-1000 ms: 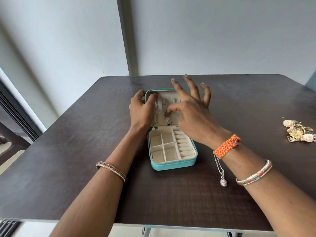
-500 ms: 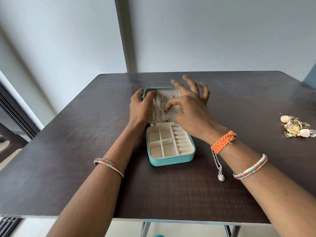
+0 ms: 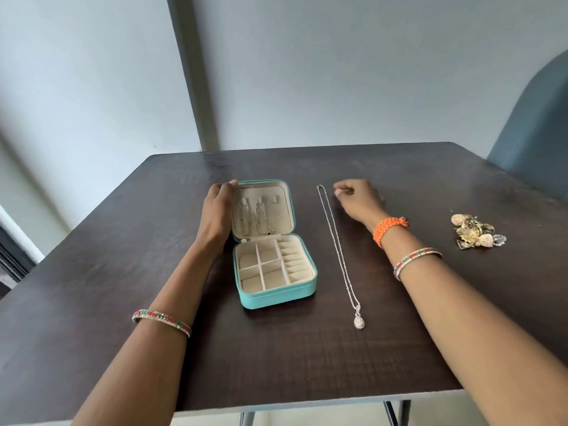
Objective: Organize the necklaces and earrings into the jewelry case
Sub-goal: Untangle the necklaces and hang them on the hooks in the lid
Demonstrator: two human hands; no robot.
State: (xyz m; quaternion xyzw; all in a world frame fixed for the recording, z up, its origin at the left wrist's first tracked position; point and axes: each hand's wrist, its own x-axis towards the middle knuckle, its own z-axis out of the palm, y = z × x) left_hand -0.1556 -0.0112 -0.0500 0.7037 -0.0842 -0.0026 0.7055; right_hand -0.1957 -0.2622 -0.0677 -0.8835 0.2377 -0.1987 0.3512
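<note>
Right hand (image 3: 358, 198): fingers curled together, empty, just right of the far end of the thin silver chain necklace with oval pendant (image 3: 338, 250), which lies straight on the dark wooden table (image 3: 123, 272), right of the open teal jewelry case (image 3: 273, 293). Left hand (image 3: 219, 207): steadying the case lid's left edge. Necklace likely light, limp, tangle-prone; best pinched at the far end. Gold earring heap (image 3: 475, 232): far right.

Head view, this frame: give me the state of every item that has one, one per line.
Jewelry case: open, lid propped back.
Hung necklaces: on two lid hooks; third bare.
Tray compartments: empty.
Pendant necklace: stretched out on the table, outside the case.
Earrings: piled, unsorted.
Left hand: steadying lid.
Right hand: by chain's top; contact unclear.
</note>
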